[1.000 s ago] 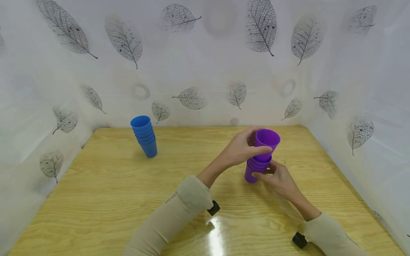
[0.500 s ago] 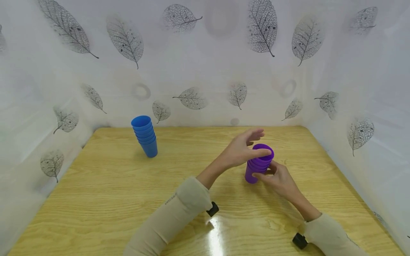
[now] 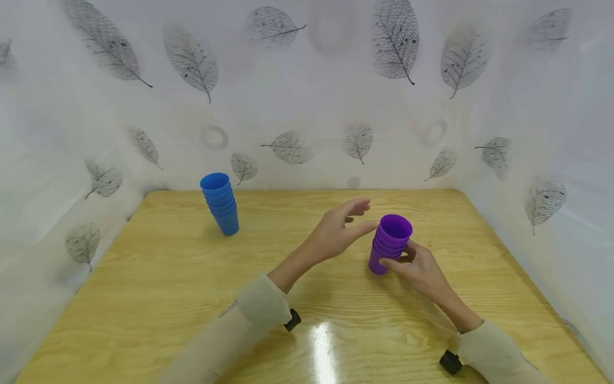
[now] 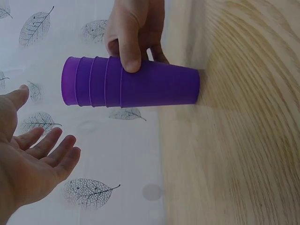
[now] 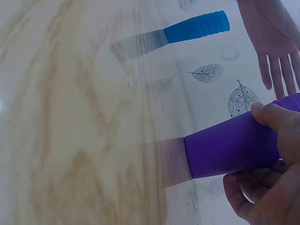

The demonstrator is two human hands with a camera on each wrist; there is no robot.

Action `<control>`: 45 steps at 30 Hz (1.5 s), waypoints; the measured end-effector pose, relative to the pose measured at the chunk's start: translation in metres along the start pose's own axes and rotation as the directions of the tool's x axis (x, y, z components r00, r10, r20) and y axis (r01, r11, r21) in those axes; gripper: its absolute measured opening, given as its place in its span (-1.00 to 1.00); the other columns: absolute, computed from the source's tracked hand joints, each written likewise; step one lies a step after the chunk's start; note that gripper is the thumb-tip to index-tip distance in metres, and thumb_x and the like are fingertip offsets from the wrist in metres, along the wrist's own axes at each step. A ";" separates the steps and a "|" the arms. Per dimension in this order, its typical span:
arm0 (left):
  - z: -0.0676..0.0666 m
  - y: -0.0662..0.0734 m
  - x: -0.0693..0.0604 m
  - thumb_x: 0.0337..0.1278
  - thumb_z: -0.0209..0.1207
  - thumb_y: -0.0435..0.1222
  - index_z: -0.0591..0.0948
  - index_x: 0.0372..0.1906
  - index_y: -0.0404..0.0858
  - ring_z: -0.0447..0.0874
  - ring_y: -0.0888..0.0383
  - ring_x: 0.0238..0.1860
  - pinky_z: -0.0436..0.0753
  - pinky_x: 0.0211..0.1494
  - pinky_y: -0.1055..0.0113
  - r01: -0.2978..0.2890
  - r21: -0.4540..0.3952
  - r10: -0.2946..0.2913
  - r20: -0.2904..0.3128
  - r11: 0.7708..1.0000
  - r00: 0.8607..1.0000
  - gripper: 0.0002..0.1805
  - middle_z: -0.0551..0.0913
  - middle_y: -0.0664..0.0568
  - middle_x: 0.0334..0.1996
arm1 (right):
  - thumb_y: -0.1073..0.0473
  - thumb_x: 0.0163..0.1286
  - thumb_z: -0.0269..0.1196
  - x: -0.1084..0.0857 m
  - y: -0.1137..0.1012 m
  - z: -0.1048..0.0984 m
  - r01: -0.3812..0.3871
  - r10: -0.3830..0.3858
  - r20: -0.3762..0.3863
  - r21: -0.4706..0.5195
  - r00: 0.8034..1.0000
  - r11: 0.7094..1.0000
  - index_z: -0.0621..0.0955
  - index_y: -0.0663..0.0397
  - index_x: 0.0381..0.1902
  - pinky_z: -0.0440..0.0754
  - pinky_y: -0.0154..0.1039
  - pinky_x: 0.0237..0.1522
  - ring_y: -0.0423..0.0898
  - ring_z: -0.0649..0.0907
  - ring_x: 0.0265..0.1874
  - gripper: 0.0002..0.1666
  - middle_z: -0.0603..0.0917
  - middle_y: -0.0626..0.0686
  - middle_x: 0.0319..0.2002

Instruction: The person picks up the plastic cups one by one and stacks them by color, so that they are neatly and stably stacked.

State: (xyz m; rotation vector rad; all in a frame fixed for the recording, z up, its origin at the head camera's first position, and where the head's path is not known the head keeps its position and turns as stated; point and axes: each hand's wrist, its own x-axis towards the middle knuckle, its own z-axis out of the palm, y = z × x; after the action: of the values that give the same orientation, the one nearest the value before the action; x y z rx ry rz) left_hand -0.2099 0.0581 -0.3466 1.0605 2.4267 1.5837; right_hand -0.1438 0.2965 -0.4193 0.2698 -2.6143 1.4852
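A stack of nested purple cups [image 3: 384,250] stands upright on the right half of the table. My right hand [image 3: 419,269] grips it low on its right side, thumb in front; the right wrist view shows thumb and fingers on either side of the purple cups [image 5: 229,145]. Just left of the stack's rim, my left hand [image 3: 336,229] hangs with fingers extended and nothing in it. In the left wrist view that left hand [image 4: 37,159] is spread and apart from the purple cups [image 4: 136,84].
At the back left of the wooden table [image 3: 158,298] stands a stack of nested blue cups [image 3: 220,205]. A white curtain [image 3: 307,96] printed with leaves closes off the back and both sides.
The top purple cup, held by my left hand a second ago, has dropped into the stack. My left hand has let go and moved left; the right hand keeps its grip.
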 end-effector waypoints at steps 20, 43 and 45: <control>-0.075 -0.049 -0.080 0.48 0.22 -0.05 0.33 0.54 -0.30 0.40 -0.06 0.44 0.46 0.47 0.03 0.156 0.154 -0.148 -0.062 0.976 0.987 -0.28 0.44 -0.18 0.44 | 0.08 0.36 0.47 0.041 0.009 0.005 -0.011 0.011 -0.007 -0.046 1.000 0.999 0.58 0.29 0.22 0.69 -0.37 -0.07 0.10 0.67 0.02 -0.40 0.71 0.24 0.03; -0.129 -0.083 -0.142 0.52 0.19 -0.10 0.27 0.53 -0.43 0.35 -0.28 0.44 0.41 0.45 -0.21 0.289 0.189 -0.260 -0.165 0.939 0.951 -0.27 0.35 -0.35 0.47 | 0.05 0.37 0.45 0.090 0.010 0.017 -0.035 0.033 -0.037 -0.051 0.999 0.998 0.55 0.33 0.26 0.62 -0.03 0.12 0.15 0.66 0.07 -0.35 0.69 0.31 0.07; -0.134 -0.084 -0.147 0.53 0.17 -0.09 0.27 0.53 -0.43 0.35 -0.28 0.44 0.41 0.44 -0.21 0.301 0.201 -0.269 -0.174 0.932 0.947 -0.28 0.35 -0.35 0.46 | 0.04 0.39 0.44 0.093 0.010 0.017 -0.038 0.037 -0.033 -0.043 0.999 0.998 0.54 0.32 0.27 0.60 0.05 0.16 0.17 0.65 0.09 -0.35 0.68 0.32 0.08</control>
State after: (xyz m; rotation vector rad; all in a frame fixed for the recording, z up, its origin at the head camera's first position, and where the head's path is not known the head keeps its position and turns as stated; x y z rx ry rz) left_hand -0.1936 -0.1505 -0.3981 0.5902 2.7555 1.3599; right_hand -0.2374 0.2780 -0.4188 0.1917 -2.6365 1.4294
